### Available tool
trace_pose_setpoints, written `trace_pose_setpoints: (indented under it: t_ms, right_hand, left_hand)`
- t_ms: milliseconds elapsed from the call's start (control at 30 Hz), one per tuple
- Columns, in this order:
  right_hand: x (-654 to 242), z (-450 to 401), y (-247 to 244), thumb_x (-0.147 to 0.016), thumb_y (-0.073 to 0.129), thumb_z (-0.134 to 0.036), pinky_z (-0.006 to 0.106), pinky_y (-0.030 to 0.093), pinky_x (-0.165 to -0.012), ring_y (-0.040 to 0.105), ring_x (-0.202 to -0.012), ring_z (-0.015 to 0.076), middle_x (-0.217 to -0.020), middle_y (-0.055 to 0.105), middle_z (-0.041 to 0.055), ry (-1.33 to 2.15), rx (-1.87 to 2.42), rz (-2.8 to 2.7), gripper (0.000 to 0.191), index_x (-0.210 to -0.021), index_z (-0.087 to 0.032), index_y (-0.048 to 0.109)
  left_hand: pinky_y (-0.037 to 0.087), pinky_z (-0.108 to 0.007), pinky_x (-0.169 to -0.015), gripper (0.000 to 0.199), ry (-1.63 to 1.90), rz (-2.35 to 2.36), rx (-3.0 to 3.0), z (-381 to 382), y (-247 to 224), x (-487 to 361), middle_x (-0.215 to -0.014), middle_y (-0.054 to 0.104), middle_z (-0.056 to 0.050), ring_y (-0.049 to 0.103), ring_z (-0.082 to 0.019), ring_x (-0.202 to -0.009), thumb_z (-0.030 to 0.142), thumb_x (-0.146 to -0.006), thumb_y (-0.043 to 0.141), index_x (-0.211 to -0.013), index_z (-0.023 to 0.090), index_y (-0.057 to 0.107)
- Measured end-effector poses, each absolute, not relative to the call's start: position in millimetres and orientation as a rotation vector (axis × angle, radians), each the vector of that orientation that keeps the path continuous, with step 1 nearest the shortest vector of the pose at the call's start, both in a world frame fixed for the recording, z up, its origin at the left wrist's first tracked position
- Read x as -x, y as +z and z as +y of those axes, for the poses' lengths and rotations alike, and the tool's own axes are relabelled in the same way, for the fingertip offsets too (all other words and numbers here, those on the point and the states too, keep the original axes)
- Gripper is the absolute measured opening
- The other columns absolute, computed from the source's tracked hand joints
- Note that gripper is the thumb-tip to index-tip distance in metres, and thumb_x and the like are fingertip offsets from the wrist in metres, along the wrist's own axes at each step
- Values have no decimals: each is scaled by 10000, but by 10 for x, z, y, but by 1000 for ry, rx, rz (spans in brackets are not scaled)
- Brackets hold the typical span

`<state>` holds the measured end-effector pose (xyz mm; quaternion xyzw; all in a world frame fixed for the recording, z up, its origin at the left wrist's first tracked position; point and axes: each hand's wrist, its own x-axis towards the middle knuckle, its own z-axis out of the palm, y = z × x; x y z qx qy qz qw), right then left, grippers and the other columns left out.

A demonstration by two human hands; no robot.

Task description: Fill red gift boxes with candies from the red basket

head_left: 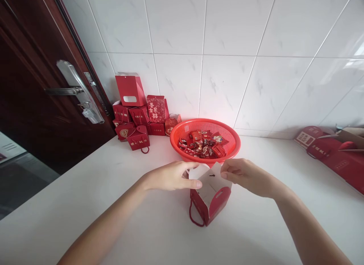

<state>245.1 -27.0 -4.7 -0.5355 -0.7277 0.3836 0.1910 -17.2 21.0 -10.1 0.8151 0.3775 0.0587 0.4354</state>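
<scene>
Nearest to the person lies a bare part of the smooth white worktop (pixel 159 234), and on it, between the two hands, stands a small open box of red cardboard with a white inside (pixel 211 196). A dark red cord handle (pixel 196 223) hangs at its near left side and seems to touch the worktop. The near right flap, red with a rounded edge (pixel 221 198), stands up and has a slot in it. The left hand (pixel 170 177) is grasping the left side of the box, with the thumb at its upper edge and the fingers behind a white flap; the right hand (pixel 244 175) is pinching the edge of another white flap between thumb and fingers. In my judgement, the step in hand is the shaping of these flaps, and it is done well if the left grip steadies the wall only lightly, so that the thin cardboard is not crushed, while the right grip bends its flap along the fold. It is also wise to leave the cord outside, away from the flaps. Just behind the box is a round red plastic basket with small holes (pixel 204 121), which holds many small sweets in red, shiny wrappers (pixel 204 145). Farther left, red cardboard boxes (pixel 138 139) are piled near the white tiled wall (pixel 227 86), beside a dark brown door (pixel 28 67); at the far right lie more red boxes (pixel 335 153).
</scene>
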Motion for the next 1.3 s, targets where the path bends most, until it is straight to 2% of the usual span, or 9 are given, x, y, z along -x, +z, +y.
trace_pose_setpoints:
  t_ms: [167, 300, 400, 500, 667, 900, 1033, 1200, 1300]
  right_hand:
    - [-2531, -125, -103, -806, 674, -368, 298, 481, -663, 559, -701, 143, -758, 604, 2, 1436, 1363, -1895, 202, -763, -201, 569]
    - [-2625, 26, -192, -713, 777, -363, 278, 473, -657, 553, -689, 125, -746, 613, -7, 1645, 1299, -1858, 237, -756, -180, 632]
    - [-2659, 115, -272, -676, 825, -388, 276, 471, -657, 561, -681, 121, -757, 635, -5, 1726, 1263, -1800, 284, -765, -172, 663]
    - [-2666, 176, -351, -653, 857, -415, 284, 480, -659, 567, -658, 119, -737, 638, -10, 1772, 1227, -1727, 327, -752, -166, 670]
    - [-2654, 229, -428, -640, 873, -420, 290, 482, -674, 592, -687, 135, -764, 677, 8, 1771, 1167, -1668, 339, -774, -164, 696]
    - [-2646, 232, -406, -649, 868, -397, 280, 444, -696, 548, -693, 123, -740, 652, -4, 1733, 1110, -1750, 304, -773, -166, 715]
    - [-2653, 231, -417, -655, 869, -408, 290, 452, -707, 558, -722, 134, -772, 654, 0, 1730, 1119, -1762, 330, -820, -173, 707]
    - [-2629, 227, -425, -688, 852, -426, 299, 456, -741, 577, -762, 145, -806, 664, 13, 1590, 1113, -1819, 334, -841, -172, 698]
    - [-2603, 203, -397, -724, 827, -449, 303, 472, -737, 586, -780, 155, -844, 668, 23, 1525, 1127, -1873, 331, -863, -180, 693]
  left_hand:
    - [471, -282, -840, 752, 104, 900, -1955, 241, -85, 214, -1250, 688, -60, 649, -250, -1092, 522, -835, 709, -1502, 264, 479]
    - [492, -266, -817, 914, 0, 880, -1831, 328, -87, 282, -1310, 660, -78, 637, -248, -1126, 475, -794, 776, -1576, 263, 351]
    - [519, -273, -806, 900, -11, 828, -1713, 426, -126, 322, -1249, 683, -74, 646, -237, -1106, 429, -776, 807, -1555, 274, 386]
    - [557, -308, -798, 910, 50, 836, -1580, 535, -191, 345, -1229, 677, -108, 661, -255, -1076, 418, -689, 878, -1485, 228, 481]
    - [589, -333, -799, 778, 139, 852, -1488, 634, -249, 362, -1251, 650, -102, 673, -237, -1023, 406, -627, 923, -1311, 198, 615]
    - [579, -304, -779, 883, 63, 832, -1483, 634, -312, 348, -1108, 688, -73, 682, -221, -966, 379, -611, 939, -1402, 206, 587]
    - [585, -313, -765, 754, 123, 890, -1527, 653, -310, 327, -1238, 651, -101, 678, -184, -879, 456, -642, 902, -1309, 198, 664]
    - [539, -304, -846, 659, 197, 905, -1720, 650, -243, 309, -1122, 714, -88, 667, -237, -1025, 499, -689, 856, -1245, 179, 705]
    - [522, -299, -872, 650, 144, 886, -1799, 630, -190, 302, -1163, 708, -76, 651, -244, -1084, 515, -738, 817, -1292, 203, 682]
